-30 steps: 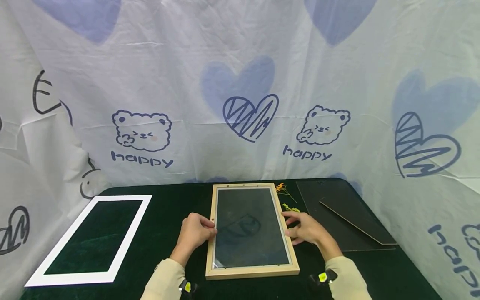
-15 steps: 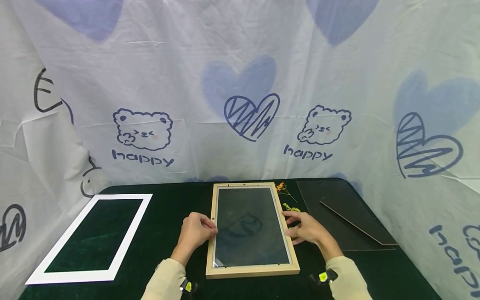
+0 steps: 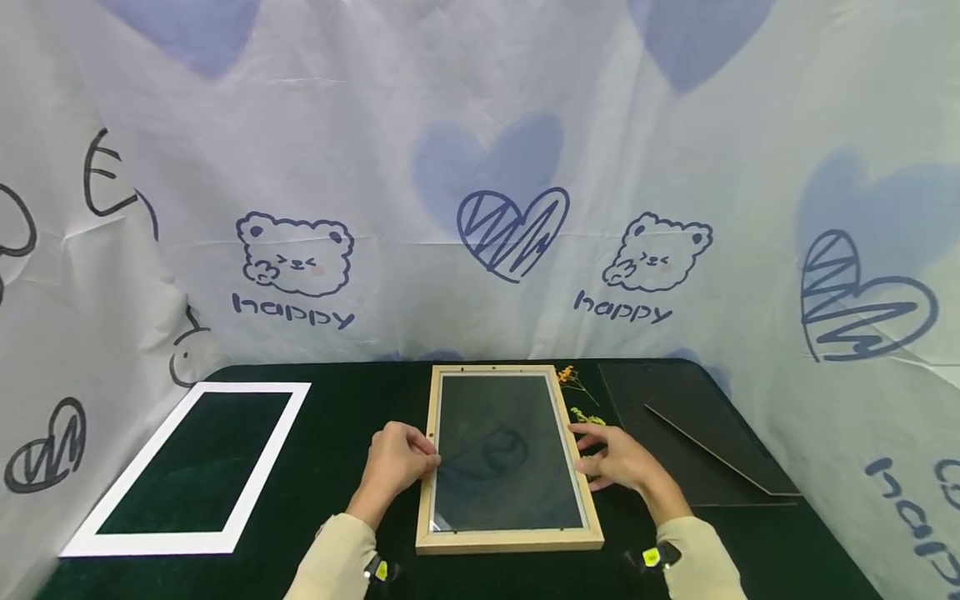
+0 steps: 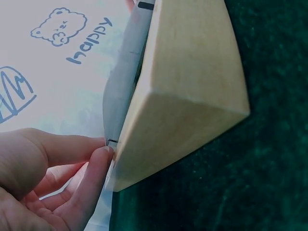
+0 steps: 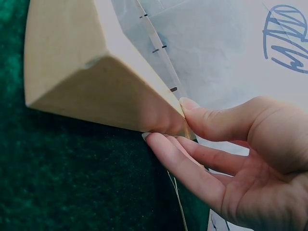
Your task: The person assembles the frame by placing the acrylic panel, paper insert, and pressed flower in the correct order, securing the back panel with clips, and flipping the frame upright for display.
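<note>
A light wooden picture frame [image 3: 510, 543] lies flat on the dark green cloth, with a clear pane [image 3: 498, 467] inside it. Small dark tabs stand along its inner edge. At the left side, the thumb and forefinger of my left hand [image 3: 397, 460] meet at the inner edge, pinching at a small dark tab [image 4: 112, 140] in the left wrist view. My right hand [image 3: 621, 460] holds the opposite side. In the right wrist view its thumb [image 5: 211, 118] lies on the upper edge, and its fingers are against the outer wall.
A white rectangular mat [image 3: 165, 543] lies on the left. Orange flowers [image 3: 567, 376] and yellow-green flowers [image 3: 587, 417] are just right of the frame. Farther right lies a dark backing board [image 3: 645, 392] with a raised flap [image 3: 723, 446]. A printed cloth [image 3: 420, 283] hangs behind.
The head view has shifted a little, so the whole scene sits slightly farther right. Both hands keep their places on the frame, with no visible change in grip.
</note>
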`<act>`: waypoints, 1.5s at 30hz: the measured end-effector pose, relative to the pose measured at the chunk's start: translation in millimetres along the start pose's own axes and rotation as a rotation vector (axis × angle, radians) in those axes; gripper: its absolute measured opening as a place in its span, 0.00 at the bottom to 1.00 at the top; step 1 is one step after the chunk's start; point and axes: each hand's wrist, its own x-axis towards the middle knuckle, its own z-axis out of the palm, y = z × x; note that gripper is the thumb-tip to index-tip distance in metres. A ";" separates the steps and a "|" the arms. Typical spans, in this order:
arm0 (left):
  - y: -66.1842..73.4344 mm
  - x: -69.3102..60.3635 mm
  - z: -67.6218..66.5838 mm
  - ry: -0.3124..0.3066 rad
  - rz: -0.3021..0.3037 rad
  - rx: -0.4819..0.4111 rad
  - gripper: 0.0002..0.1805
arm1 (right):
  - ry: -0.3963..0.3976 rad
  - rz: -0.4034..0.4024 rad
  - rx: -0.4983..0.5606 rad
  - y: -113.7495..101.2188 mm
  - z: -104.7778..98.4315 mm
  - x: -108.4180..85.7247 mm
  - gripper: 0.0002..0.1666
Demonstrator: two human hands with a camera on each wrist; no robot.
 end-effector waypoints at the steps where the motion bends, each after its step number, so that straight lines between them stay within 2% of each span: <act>1: 0.7 1.2 0.5 0.000 0.012 -0.001 0.08 | 0.006 0.000 0.002 0.0 -1.2 -0.3 0.40; 4: 2.3 3.4 1.3 0.000 0.028 -0.005 0.08 | 0.003 0.003 0.003 -0.3 -3.9 -1.5 0.40; 18: 2.0 1.2 0.2 0.014 0.028 -0.009 0.08 | -0.016 0.005 0.010 -0.6 -2.6 -2.0 0.40; 28: 1.6 2.5 1.9 0.021 -0.005 0.016 0.08 | -0.002 0.010 0.004 -1.3 -1.0 -1.3 0.39; 32: 3.6 0.0 0.9 -0.029 -0.014 0.049 0.11 | 0.004 0.008 -0.007 -1.2 -1.2 0.2 0.39; 38: 7.0 -5.3 -1.9 -0.179 -0.050 0.080 0.18 | -0.003 0.011 -0.011 -1.8 -1.8 0.8 0.40; 42: 8.2 -7.1 -1.9 -0.248 -0.014 0.114 0.22 | -0.001 0.015 -0.006 -2.1 -1.9 0.4 0.40; 45: 7.7 -7.4 0.1 -0.252 0.024 0.157 0.23 | -0.002 0.019 -0.001 -1.6 -1.2 0.2 0.40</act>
